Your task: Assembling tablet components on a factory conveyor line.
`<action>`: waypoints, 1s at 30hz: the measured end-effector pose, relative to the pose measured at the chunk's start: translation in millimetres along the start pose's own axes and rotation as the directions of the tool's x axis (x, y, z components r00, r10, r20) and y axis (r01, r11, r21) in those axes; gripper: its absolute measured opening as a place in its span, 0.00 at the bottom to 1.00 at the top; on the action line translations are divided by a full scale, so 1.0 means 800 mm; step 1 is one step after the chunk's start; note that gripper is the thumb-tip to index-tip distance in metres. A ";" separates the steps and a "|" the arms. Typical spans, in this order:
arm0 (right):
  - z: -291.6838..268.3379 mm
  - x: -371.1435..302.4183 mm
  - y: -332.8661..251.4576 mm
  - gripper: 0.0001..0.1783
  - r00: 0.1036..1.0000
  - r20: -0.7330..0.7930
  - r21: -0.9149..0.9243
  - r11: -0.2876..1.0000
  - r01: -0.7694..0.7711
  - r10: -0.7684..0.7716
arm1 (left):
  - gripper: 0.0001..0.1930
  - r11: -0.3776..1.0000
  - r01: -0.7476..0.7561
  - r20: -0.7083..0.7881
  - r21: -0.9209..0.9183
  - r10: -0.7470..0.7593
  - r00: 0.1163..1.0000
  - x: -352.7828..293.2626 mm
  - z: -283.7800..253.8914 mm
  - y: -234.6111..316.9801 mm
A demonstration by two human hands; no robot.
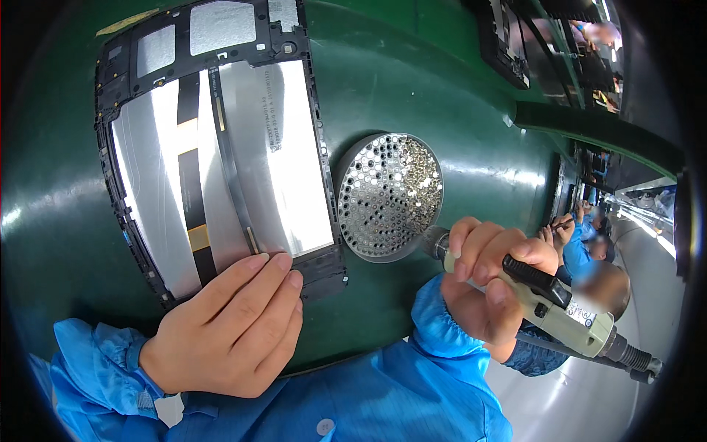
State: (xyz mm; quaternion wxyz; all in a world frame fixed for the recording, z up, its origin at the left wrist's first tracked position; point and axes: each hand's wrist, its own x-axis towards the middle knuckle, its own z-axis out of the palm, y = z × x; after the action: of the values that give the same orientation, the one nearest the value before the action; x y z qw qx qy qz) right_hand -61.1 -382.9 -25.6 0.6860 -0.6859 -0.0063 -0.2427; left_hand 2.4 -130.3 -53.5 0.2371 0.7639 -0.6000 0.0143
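Note:
My left hand (234, 324) lies with its fingers stretched out over the near edge of an opened tablet (324, 274). Its fingertips touch the lower end of a dark ribbon cable (234, 177) that runs between two silver battery panels. My right hand (490, 276) is wrapped round a pale green electric screwdriver (589, 331) with a black lever. The screwdriver's nose points left, at the near right rim of a round screw tray (379, 256). Whether the bit touches a screw cannot be made out. Small screws (421, 180) are heaped on the tray's right side; holes cover the rest.
The tablet and tray rest on a green work surface (398, 74). A dark device part (504, 44) lies at the far right, near a raised green rail (600, 132). Co-workers in blue (582, 247) sit along the right. A cable hangs beside the screwdriver.

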 end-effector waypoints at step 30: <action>0.094 -0.023 -0.027 0.09 0.955 0.297 0.210 0.976 -0.054 -0.011 | 0.09 0.987 0.100 -0.226 -0.124 -0.126 0.966 -0.011 0.023 0.007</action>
State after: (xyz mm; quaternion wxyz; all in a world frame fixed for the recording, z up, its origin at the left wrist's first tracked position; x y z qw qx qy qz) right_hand -60.2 -304.7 -7.2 0.7502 -0.6361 -0.1279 -0.1275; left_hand -10.4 -129.9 -70.5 0.3485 0.7755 -0.5234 0.0569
